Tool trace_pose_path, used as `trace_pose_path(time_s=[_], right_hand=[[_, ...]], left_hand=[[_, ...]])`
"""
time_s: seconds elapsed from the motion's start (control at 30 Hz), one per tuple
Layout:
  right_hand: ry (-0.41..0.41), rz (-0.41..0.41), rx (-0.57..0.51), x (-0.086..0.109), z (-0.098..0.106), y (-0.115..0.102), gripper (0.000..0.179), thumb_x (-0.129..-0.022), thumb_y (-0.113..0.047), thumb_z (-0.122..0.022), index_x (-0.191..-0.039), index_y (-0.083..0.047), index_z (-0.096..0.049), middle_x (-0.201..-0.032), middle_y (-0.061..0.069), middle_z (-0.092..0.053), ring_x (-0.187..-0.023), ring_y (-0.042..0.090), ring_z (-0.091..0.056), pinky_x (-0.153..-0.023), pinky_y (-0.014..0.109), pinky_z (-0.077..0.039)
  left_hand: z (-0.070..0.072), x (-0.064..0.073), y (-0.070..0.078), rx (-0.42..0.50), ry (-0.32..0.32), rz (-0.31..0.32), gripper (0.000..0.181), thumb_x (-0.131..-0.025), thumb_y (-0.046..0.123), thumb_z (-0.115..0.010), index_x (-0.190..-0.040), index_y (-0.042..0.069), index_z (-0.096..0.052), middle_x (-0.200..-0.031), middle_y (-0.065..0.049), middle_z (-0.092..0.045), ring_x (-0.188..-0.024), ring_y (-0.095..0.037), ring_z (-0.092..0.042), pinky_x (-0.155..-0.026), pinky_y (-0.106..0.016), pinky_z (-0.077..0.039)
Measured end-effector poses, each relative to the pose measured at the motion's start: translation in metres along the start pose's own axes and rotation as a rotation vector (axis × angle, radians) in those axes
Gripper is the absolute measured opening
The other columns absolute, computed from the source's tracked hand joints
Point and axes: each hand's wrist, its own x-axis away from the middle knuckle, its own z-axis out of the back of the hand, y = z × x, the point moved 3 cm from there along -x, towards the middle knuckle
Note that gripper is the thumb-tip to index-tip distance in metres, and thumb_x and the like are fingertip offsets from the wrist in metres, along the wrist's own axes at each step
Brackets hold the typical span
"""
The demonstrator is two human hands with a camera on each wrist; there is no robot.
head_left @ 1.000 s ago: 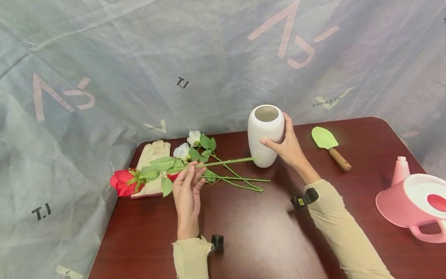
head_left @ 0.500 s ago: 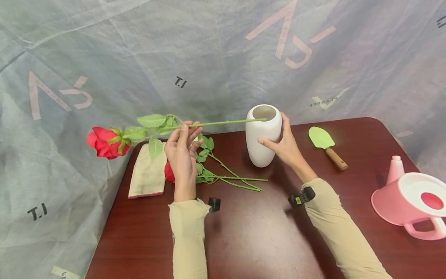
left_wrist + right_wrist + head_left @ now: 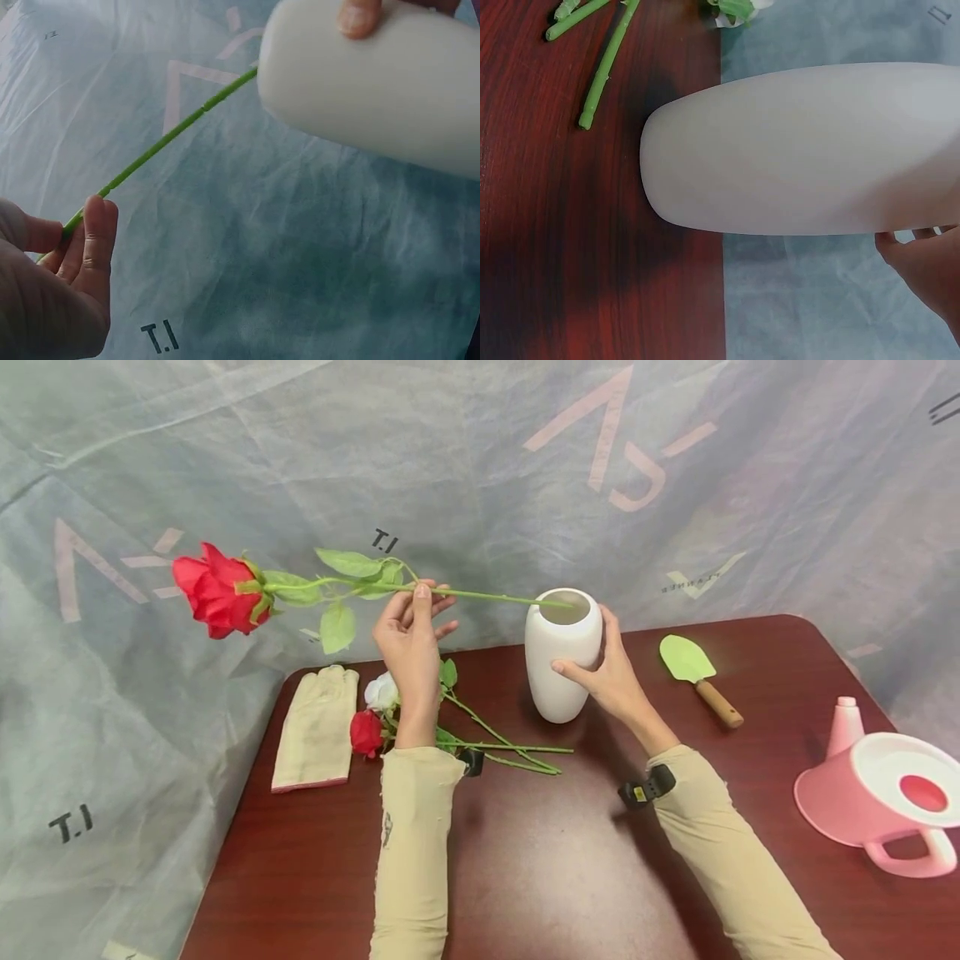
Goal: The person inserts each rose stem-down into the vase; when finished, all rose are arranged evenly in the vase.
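The left hand (image 3: 411,635) pinched the red rose (image 3: 217,591) by its stem, cut end at the mouth of the vase (image 3: 561,653). The right hand (image 3: 611,679), fingers curled, steadied the vase upright.

Vase (image 3: 561,652) smooth matt ceramic; table (image 3: 570,877) glossy dark wood; glove (image 3: 317,729) cloth.

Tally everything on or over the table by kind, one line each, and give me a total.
Red roses: 2, one held by the left hand at, one lying at
White roses: 1 seen
Vase: 1, held by the right hand
Glove: 1
Trowel: 1
Watering can: 1
Total: 7
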Motion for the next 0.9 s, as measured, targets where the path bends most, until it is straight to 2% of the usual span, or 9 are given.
trace_pose_path(time_s=[0.17,0.27,0.4,0.63,0.77,0.9], right_hand=[[0.0,-0.006,0.0,0.002,-0.001,-0.002,0.096,-0.076,-0.02,-0.078,-0.147,-0.02,-0.014,-0.137,0.006,-0.035,-0.122,0.02,-0.038,-0.097,0.048,-0.032],[-0.006,-0.004,-0.008,0.004,-0.001,-0.012,0.095,-0.076,-0.017,-0.077,-0.146,-0.015,-0.014,-0.137,0.008,-0.035,-0.122,0.022,-0.038,-0.097,0.048,-0.032],[-0.003,0.009,-0.007,0.007,-0.002,-0.021,0.094,-0.077,-0.012,-0.076,-0.146,-0.011,-0.014,-0.137,0.011,-0.035,-0.121,0.023,-0.038,-0.097,0.047,-0.032],[-0.01,0.01,-0.013,0.005,-0.003,-0.018,0.093,-0.077,-0.013,-0.076,-0.146,-0.011,-0.013,-0.137,0.011,-0.034,-0.121,0.023,-0.038,-0.097,0.047,-0.031],[-0.009,0.01,-0.016,0.005,-0.004,-0.017,0.093,-0.077,-0.013,-0.076,-0.146,-0.011,-0.014,-0.137,0.011,-0.035,-0.121,0.022,-0.038,-0.097,0.046,-0.032],[-0.008,0.014,-0.02,0.004,-0.005,-0.018,0.093,-0.077,-0.012,-0.076,-0.146,-0.01,-0.013,-0.138,0.011,-0.034,-0.121,0.023,-0.038,-0.097,0.046,-0.031]], left_hand=[[-0.006,-0.003,-0.003,-0.081,-0.018,0.002,0.022,-0.094,0.018,-0.057,-0.097,-0.002,-0.067,-0.092,-0.012,-0.069,-0.086,-0.025,-0.066,-0.057,-0.027,-0.054],[-0.01,-0.003,-0.003,-0.143,-0.031,-0.033,0.021,-0.094,0.019,-0.058,-0.096,0.001,-0.068,-0.09,-0.01,-0.07,-0.084,-0.023,-0.066,-0.055,-0.027,-0.053],[-0.017,-0.004,-0.002,-0.206,-0.064,-0.072,0.023,-0.094,0.019,-0.058,-0.095,-0.001,-0.068,-0.087,-0.011,-0.069,-0.082,-0.022,-0.065,-0.055,-0.028,-0.052],[-0.031,-0.004,-0.008,-0.299,-0.127,-0.048,0.023,-0.093,0.018,-0.059,-0.095,-0.002,-0.07,-0.086,-0.013,-0.069,-0.082,-0.018,-0.063,-0.058,-0.031,-0.053],[-0.038,-0.002,-0.015,-0.396,-0.167,-0.027,0.021,-0.092,0.019,-0.061,-0.093,0.001,-0.072,-0.086,-0.006,-0.07,-0.076,-0.013,-0.061,-0.056,-0.027,-0.05],[-0.043,0.003,-0.018,-0.491,-0.197,-0.037,0.019,-0.091,0.021,-0.063,-0.091,0.006,-0.074,-0.084,-0.001,-0.07,-0.072,-0.012,-0.058,-0.057,-0.025,-0.042]])
